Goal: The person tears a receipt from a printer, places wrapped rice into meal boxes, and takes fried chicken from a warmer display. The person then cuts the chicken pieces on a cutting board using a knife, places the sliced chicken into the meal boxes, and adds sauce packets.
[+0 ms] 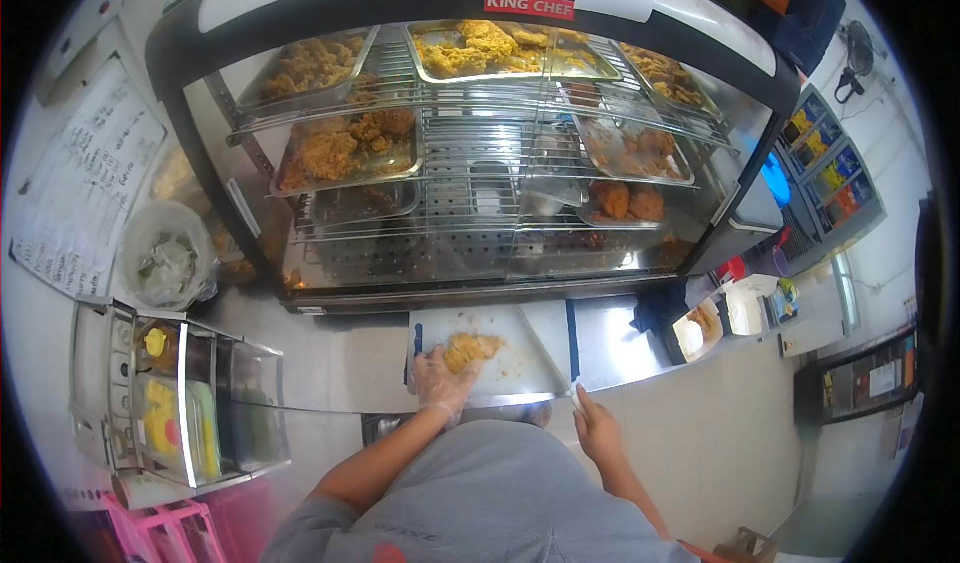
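On a white cutting board (440, 325) lies a piece of golden fried chicken (474, 349), with crumbs scattered about it. My left hand (440, 381), in a clear plastic glove, holds the chicken from its near left side, fingers curved against it. A knife (545, 347) slants across the right part of the board, its long blade apart from the chicken and pointing away from me. My right hand (597, 425) is closed around the knife's light handle, just past the counter's front edge.
A glass warming cabinet (460, 296) with trays of fried chicken (325, 148) stands behind the board. At left are a lined bin (168, 253) and a clear-sided case (190, 403). Open food boxes (742, 308) sit on the right. Pink plastic (170, 528) shows below left.
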`<state>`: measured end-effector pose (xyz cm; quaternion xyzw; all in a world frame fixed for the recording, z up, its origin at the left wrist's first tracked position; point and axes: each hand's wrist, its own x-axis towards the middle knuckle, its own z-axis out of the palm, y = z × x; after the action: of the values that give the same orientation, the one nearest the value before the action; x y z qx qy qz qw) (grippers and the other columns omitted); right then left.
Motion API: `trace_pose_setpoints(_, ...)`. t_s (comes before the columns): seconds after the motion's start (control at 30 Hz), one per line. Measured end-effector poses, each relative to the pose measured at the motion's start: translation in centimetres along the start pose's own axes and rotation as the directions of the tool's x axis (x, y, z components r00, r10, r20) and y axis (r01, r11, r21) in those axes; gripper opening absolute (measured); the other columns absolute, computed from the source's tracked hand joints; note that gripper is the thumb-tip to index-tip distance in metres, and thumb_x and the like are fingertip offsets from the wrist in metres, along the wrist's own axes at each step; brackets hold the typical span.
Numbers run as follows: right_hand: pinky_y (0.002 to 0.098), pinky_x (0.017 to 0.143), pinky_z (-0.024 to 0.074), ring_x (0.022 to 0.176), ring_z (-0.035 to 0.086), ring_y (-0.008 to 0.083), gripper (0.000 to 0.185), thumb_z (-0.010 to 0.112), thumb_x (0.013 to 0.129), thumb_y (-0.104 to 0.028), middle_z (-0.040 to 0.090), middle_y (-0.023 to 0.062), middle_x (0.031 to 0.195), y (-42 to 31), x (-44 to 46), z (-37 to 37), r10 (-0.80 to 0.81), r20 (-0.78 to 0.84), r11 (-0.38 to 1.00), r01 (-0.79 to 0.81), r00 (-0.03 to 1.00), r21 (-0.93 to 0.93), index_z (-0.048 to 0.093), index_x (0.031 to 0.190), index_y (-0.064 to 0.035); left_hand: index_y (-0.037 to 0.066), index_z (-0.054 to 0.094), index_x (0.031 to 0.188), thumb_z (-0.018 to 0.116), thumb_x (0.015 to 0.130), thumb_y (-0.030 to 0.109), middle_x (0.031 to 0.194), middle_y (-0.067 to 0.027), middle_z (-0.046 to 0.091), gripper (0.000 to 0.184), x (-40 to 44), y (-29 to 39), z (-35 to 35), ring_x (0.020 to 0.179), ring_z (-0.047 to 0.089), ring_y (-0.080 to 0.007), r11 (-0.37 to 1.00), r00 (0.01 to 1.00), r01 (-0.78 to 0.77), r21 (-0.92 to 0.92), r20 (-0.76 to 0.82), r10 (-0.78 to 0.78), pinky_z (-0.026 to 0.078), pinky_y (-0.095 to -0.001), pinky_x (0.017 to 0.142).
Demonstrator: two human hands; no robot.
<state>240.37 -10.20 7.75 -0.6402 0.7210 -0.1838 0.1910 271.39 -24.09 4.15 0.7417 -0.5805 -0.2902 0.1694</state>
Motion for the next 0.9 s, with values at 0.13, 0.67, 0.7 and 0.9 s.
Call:
trace_pose_setpoints(0.13,0.0488,0.077,0.0561,0.087,0.068,0.0401,0.065,0.073,0.097,-0.017,0.067,0.0180,0.096,0.6,3.3,-0.3,-0.010,0.074,0.996,0.017,0.997,-0.084,0.051,0.158,-0.0212,0.006,0.058,0.143,0.087,0.076,0.049,0.137,-0.0220,0.052,0.085,0.3,1.2,1.7,0.130,0.050,-0.0409,0.994,0.992,0.042,0.099,-0.125,-0.030,0.043,-0.0509,0.111)
trace_pose_setpoints(0.67,0.0472,0.090,0.0563,0.104,0.063,0.0409,0.070,0.080,0.088,-0.016,0.055,0.0214,0.119,9.3,15.1,-2.8,-0.482,0.266,0.875,0.449,0.834,0.178,0.054,0.152,-0.0069,0.007,0.066,0.132,0.089,0.069,0.016,0.136,-0.0195,0.056,0.068,-0.5,0.5,5.2,0.130,0.051,-0.0417,0.995,0.889,0.082,0.059,-0.455,-0.047,0.042,-0.0495,0.113)
trace_pose_setpoints(0.7,0.0470,0.091,0.0559,0.104,0.063,0.0407,0.069,0.080,0.088,-0.016,0.056,0.0213,0.120,9.4,15.3,-3.4,-0.506,0.265,0.861,0.468,0.820,0.197,0.055,0.151,-0.0069,0.006,0.065,0.134,0.090,0.069,0.016,0.137,-0.0199,0.056,0.071,-0.6,0.8,5.1,0.130,0.051,-0.0416,0.994,0.882,0.100,0.041,-0.466,-0.070,0.042,-0.0490,0.114)
trace_pose_setpoints(0.9,0.0444,0.093,0.0538,0.106,0.062,0.0394,0.062,0.081,0.088,-0.016,0.058,0.0208,0.121,11.7,15.3,-6.7,-0.599,0.213,0.797,0.548,0.772,0.255,0.061,0.146,-0.0062,0.004,0.060,0.141,0.095,0.067,0.019,0.138,-0.0218,0.056,0.083,-1.6,-1.3,5.6,0.128,0.056,-0.0398,0.990,0.855,0.139,-0.002,-0.503,-0.121,0.045,-0.0462,0.114)
